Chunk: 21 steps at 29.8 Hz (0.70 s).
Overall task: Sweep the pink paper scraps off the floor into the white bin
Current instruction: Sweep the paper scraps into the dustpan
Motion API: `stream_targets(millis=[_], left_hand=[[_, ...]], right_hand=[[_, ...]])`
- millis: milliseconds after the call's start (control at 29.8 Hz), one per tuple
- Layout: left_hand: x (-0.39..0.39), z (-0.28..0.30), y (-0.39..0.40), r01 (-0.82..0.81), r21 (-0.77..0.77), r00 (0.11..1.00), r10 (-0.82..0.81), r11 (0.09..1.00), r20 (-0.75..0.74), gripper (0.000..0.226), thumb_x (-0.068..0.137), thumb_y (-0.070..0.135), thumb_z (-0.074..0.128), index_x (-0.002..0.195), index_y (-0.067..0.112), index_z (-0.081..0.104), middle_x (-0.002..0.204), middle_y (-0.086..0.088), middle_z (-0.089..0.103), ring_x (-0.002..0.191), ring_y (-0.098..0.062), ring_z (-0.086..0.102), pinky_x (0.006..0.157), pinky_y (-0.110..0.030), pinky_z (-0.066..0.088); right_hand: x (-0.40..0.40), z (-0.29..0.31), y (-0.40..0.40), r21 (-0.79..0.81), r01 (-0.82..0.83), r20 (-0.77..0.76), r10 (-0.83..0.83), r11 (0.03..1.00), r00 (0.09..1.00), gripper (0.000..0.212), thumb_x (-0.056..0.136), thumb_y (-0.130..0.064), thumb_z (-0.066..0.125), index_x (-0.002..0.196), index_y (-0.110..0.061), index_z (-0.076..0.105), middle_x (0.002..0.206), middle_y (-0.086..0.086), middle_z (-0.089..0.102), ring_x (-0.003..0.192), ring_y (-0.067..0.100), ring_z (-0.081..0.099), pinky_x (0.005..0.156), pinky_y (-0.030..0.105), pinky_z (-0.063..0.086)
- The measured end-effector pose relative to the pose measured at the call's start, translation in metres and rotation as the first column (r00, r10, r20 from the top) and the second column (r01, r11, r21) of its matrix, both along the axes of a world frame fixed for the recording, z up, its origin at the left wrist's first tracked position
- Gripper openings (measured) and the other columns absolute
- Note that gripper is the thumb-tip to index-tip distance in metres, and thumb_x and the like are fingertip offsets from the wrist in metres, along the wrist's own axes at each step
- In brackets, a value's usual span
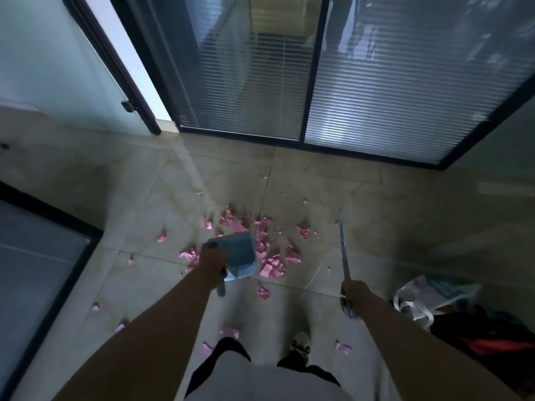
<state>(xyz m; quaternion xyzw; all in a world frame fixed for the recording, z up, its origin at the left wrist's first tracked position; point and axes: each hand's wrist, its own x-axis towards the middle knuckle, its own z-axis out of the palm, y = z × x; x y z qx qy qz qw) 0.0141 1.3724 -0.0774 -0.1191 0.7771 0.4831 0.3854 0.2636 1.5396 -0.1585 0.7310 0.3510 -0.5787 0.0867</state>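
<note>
A: Status?
B: Left hand [213,260] grips dustpan [238,257]; right hand [353,293] grips broom handle [344,256]. Pink scraps [270,250] litter floor [362,204] centre; white bin [417,299] at right edge.
A: Risk?
B: A fast stroke could scatter the scraps wider.

the tiled floor [333,192] is open between the glass partition [376,96] ahead and the person, with pink paper scraps [272,250] scattered in the middle. a white bag [417,299] and dark things [492,337] block the right side.
</note>
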Motion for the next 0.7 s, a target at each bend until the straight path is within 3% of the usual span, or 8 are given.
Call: stream_targets(millis=[67,134,201,268,469,570,637,704], left_hand=[[-0.007,0.003,0.021,-0.01,0.001,1.0,0.01,1.0,-0.007,0.019,0.092,-0.009,0.038,0.086,0.006,0.047,0.084,-0.02,0.061,0.118,-0.047,0.053,0.092,-0.055,0.048],[-0.018,-0.002,0.041,-0.005,-0.006,1.0,0.005,1.0,-0.003,0.022,0.091,-0.01,0.037,0.082,0.007,0.047,0.079,-0.012,0.051,0.098,-0.033,0.057,0.095,-0.059,0.044],[-0.03,-0.009,0.06,0.002,-0.018,1.0,-0.002,1.0,-0.008,0.021,0.088,-0.012,0.036,0.084,0.005,0.047,0.07,-0.009,0.047,0.072,-0.028,0.05,0.075,-0.052,0.053],[-0.046,-0.018,0.075,-0.005,-0.027,1.0,0.004,1.0,-0.011,0.02,0.087,-0.012,0.036,0.087,0.003,0.049,0.063,-0.009,0.043,0.053,-0.021,0.041,0.051,-0.031,0.042],[-0.095,-0.043,0.111,-0.011,-0.009,1.0,0.011,1.0,0.026,0.024,0.087,-0.013,0.039,0.076,0.007,0.046,0.06,-0.005,0.043,0.052,-0.017,0.039,0.06,-0.027,0.038],[-0.129,-0.059,0.122,-0.041,-0.013,0.998,0.042,0.999,0.052,0.025,0.087,-0.01,0.04,0.073,0.01,0.045,0.059,-0.006,0.042,0.05,-0.016,0.037,0.05,-0.022,0.033],[-0.153,-0.068,0.125,-0.067,-0.032,0.994,0.07,0.997,0.082,0.019,0.086,-0.007,0.042,0.076,0.01,0.045,0.061,-0.007,0.041,0.047,-0.016,0.035,0.045,-0.021,0.032],[-0.174,-0.073,0.127,-0.079,-0.056,0.991,0.084,0.995,0.1,0.014,0.084,-0.004,0.042,0.086,0.009,0.045,0.064,-0.008,0.042,0.048,-0.016,0.035,0.045,-0.022,0.032]], right_hand=[[-0.009,0.0,0.027,-0.045,0.022,-0.013,-0.023,0.999,1.0,0.008,0.094,0.002,0.042,0.088,0.0,0.046,0.074,0.011,0.04,0.055,0.02,0.039,0.044,0.022,0.039],[-0.018,0.0,0.049,-0.053,0.043,-0.015,-0.044,0.998,0.999,0.003,0.096,-0.002,0.045,0.097,-0.001,0.048,0.075,0.011,0.041,0.055,0.019,0.04,0.04,0.018,0.041],[-0.028,-0.002,0.069,-0.054,0.028,-0.001,-0.028,0.998,1.0,0.004,0.097,-0.002,0.046,0.098,0.0,0.049,0.075,0.012,0.042,0.057,0.02,0.043,0.037,0.018,0.044],[-0.04,-0.008,0.09,-0.039,0.005,0.003,-0.005,0.999,1.0,0.008,0.097,0.0,0.045,0.092,0.003,0.051,0.075,0.013,0.043,0.058,0.022,0.045,0.035,0.021,0.045],[-0.077,-0.02,0.136,-0.013,-0.085,0.089,0.085,0.996,0.992,0.01,0.096,0.0,0.046,0.094,0.008,0.05,0.058,0.018,0.055,0.052,0.024,0.051,0.054,0.034,0.037],[-0.108,-0.023,0.155,-0.022,-0.09,0.105,0.092,0.996,0.99,0.017,0.099,-0.006,0.043,0.084,0.001,0.048,0.069,0.015,0.051,0.05,0.018,0.052,0.042,0.025,0.04],[-0.136,-0.027,0.162,-0.036,-0.059,0.085,0.061,0.998,0.994,0.02,0.1,-0.005,0.041,0.081,-0.002,0.045,0.072,0.016,0.047,0.033,0.015,0.054,0.029,0.011,0.035],[-0.167,-0.034,0.164,-0.024,-0.012,0.065,0.013,1.0,0.998,0.009,0.101,-0.004,0.039,0.098,0.0,0.047,0.077,0.017,0.046,0.035,0.019,0.055,0.026,0.01,0.034]])
